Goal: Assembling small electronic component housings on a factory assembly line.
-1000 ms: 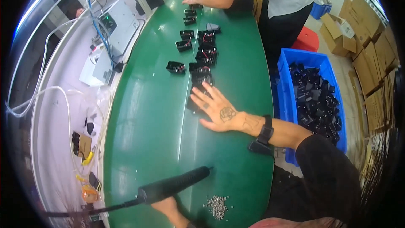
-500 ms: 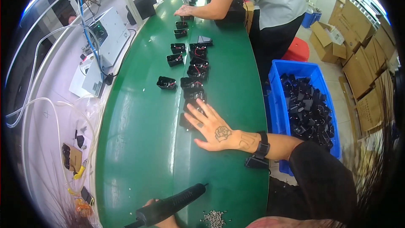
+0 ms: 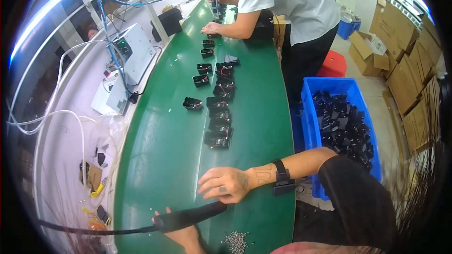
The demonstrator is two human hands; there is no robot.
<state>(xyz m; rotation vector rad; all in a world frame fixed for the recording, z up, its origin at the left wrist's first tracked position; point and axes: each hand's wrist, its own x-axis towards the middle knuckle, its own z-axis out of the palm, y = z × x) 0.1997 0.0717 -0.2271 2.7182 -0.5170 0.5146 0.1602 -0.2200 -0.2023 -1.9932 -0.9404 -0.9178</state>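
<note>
A black cylindrical electric screwdriver [image 3: 195, 216] lies slantwise across my left hand [image 3: 183, 236], its cord running off to the left. The left hand supports it from below, and some fingers show beyond its far side. My right hand [image 3: 223, 184] is over the tool's tip end, palm down, with fingers loosely bent and apart; whether it touches the tip is hidden. No object shows in its fingers. Farther off, black plastic housings [image 3: 217, 137] with wires inside stand in a row on the green work surface [image 3: 155, 160]. A pile of small screws [image 3: 236, 242] lies at the near edge.
A blue crate [image 3: 306, 127] full of black parts stands at the right. Across the far end a co-worker in a white shirt [image 3: 292, 4] bends over the surface. More housings [image 3: 192, 104] sit left of the row. Cardboard boxes [image 3: 369, 56] stand on the right.
My right hand has come back from the nearest housing to the screwdriver's tip. The left hand's fingers show more beyond the tool. The view has shifted slightly.
</note>
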